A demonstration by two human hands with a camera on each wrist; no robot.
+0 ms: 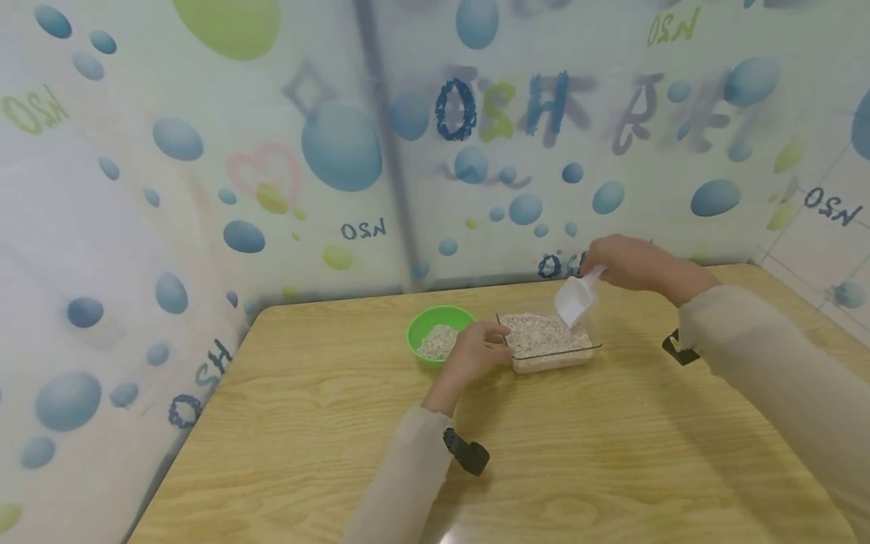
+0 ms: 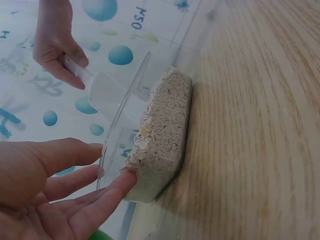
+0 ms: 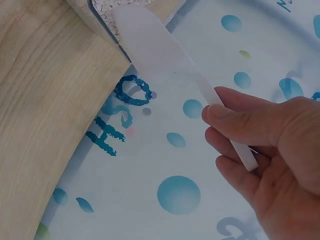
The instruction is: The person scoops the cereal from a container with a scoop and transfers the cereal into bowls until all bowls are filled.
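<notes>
In the head view, a clear rectangular container (image 1: pixel 553 365) of pale, flaky oat-like grain (image 1: pixel 540 332) stands on the wooden table. My left hand (image 1: pixel 473 351) is at its left end. The left wrist view has the thumb and fairly straight fingers touching the container's rim and end wall. My right hand (image 1: pixel 628 264) grips the handle of a white scoop (image 1: pixel 574 301), thumb on one side and fingers curled on the other, as the right wrist view shows. The scoop's bowl tilts down over the grain at the container's right part, its front edge close to the surface.
A green bowl (image 1: pixel 416 347) with some of the same grain stands left of the container, partly behind my left hand. The wooden table (image 1: pixel 326 431) reaches back to a wall sheet (image 1: pixel 435 196) printed with blue and green drops. Each wrist wears a black strap.
</notes>
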